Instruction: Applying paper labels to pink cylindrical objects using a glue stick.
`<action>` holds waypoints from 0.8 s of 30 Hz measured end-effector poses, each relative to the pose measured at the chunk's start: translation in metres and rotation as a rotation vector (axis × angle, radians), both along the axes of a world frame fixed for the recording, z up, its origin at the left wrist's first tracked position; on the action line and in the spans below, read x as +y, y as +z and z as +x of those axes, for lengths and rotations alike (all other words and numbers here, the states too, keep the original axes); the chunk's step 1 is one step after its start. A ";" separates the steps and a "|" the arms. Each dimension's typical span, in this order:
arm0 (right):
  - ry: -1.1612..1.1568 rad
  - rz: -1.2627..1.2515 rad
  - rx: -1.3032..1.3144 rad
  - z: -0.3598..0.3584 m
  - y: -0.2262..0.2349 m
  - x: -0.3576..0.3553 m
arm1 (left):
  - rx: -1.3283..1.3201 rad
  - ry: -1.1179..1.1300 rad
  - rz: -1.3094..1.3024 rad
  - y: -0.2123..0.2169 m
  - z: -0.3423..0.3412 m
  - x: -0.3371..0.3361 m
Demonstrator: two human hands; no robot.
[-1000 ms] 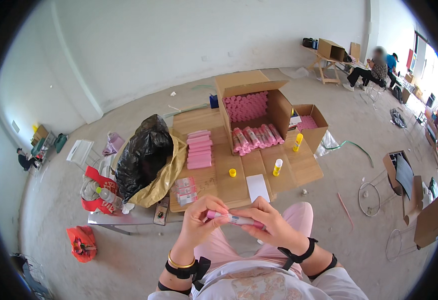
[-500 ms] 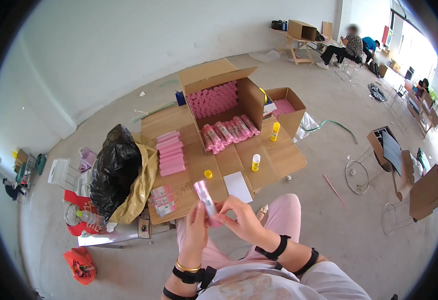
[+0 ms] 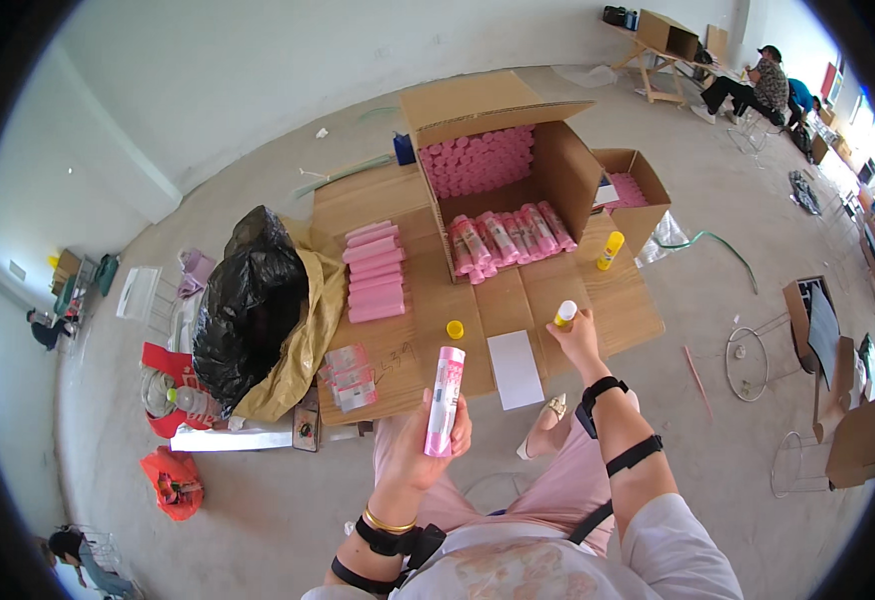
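My left hand holds a pink tube-shaped package upright in front of me. My right hand reaches forward over the flattened cardboard and grips a small yellow bottle with a white top. A loose yellow cap and a white sheet lie on the cardboard between my hands. Behind them stands an open carton packed with pink tubes, and a row of wrapped pink tubes lies on its flap.
A stack of pink flat packs, a black and tan bag heap, a second yellow bottle and a smaller open box surround the cardboard. Wire rings and cartons lie right. People sit far back.
My right hand let go of the pink tube and reached forward to the yellow bottle. The left hand now holds the tube alone, upright. The view shifted slightly.
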State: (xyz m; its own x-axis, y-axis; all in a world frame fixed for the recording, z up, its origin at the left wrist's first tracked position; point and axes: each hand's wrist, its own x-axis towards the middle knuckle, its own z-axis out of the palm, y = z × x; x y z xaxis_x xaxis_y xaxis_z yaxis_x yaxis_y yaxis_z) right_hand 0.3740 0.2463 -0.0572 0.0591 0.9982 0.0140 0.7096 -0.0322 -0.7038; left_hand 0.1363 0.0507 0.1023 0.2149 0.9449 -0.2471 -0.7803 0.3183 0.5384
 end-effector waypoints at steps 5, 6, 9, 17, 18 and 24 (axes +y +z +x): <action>0.087 -0.271 0.614 -0.014 0.034 -0.016 | 0.053 -0.008 0.029 0.003 0.001 0.005; 0.193 -0.277 0.800 -0.024 0.063 -0.036 | 0.068 -0.011 0.029 0.004 0.002 0.004; 0.414 -0.199 1.216 -0.062 0.155 -0.110 | 0.175 0.058 -0.013 0.014 0.008 -0.003; 0.683 0.339 0.606 -0.062 0.217 -0.157 | 0.502 0.118 0.084 0.030 0.018 -0.021; 0.659 0.365 0.595 -0.062 0.220 -0.157 | 0.550 0.056 0.175 0.031 0.016 -0.025; 0.418 0.430 0.748 -0.051 0.227 -0.134 | 0.470 -0.055 0.246 0.039 0.009 -0.052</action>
